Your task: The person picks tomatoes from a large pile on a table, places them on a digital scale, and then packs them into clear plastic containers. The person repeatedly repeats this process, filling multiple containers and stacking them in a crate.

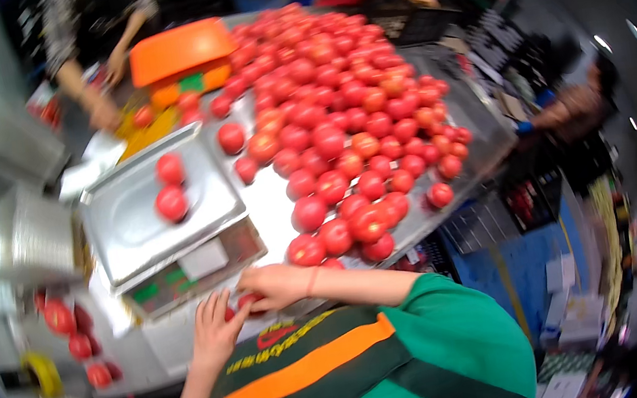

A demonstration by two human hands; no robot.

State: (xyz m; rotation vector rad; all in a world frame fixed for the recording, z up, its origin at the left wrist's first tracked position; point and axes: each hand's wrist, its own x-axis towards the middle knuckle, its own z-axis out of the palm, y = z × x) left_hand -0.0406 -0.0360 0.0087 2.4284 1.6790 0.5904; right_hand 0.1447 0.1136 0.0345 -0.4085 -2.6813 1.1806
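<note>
My right hand (274, 286) curls over a red tomato (249, 302) at the table's near edge, close to my apron. Beside it my left hand (213, 328) has its fingers stretched forward, the thumb reaching towards that tomato. A second bit of red tomato (229, 314) shows between the hands, mostly hidden, and whether the left hand grips it is unclear. Just beyond stands a digital scale with a metal pan (134, 237), on which two tomatoes (172, 203) lie touching. A large heap of tomatoes (337, 111) spreads over the metal table (272, 214) to the right.
Stacked clear plastic trays (34, 239) stand left of the scale. Several tomatoes (80, 347) and a yellow tape roll (43, 375) lie near the left edge. Across the table, another person's hands (105, 113) are beside an orange scale (182, 53). Black crates (409, 21) sit at the far side.
</note>
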